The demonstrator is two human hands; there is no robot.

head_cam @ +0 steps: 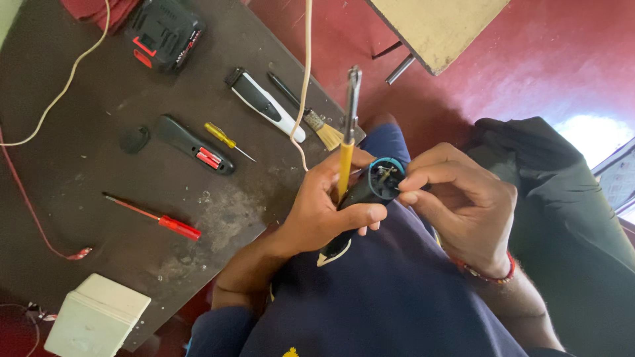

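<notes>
My left hand [324, 208] grips a black hair trimmer body [360, 198] over my lap, open end with a blue ring [382, 177] facing up. The same hand also pins a yellow-handled soldering iron [347, 142] upright against the trimmer, metal shaft pointing away. My right hand [456, 198] pinches a small part at the trimmer's open end with fingertips. What lies between those fingertips is too small to tell.
A dark worktable [86, 165] holds a red screwdriver [155, 218], a small yellow screwdriver [225, 140], a black trimmer shell [195, 145], a black-and-white trimmer [264, 104], a brush [311, 119], a black battery pack [164, 33] and a white box [96, 317]. A pale cord [306, 73] crosses it.
</notes>
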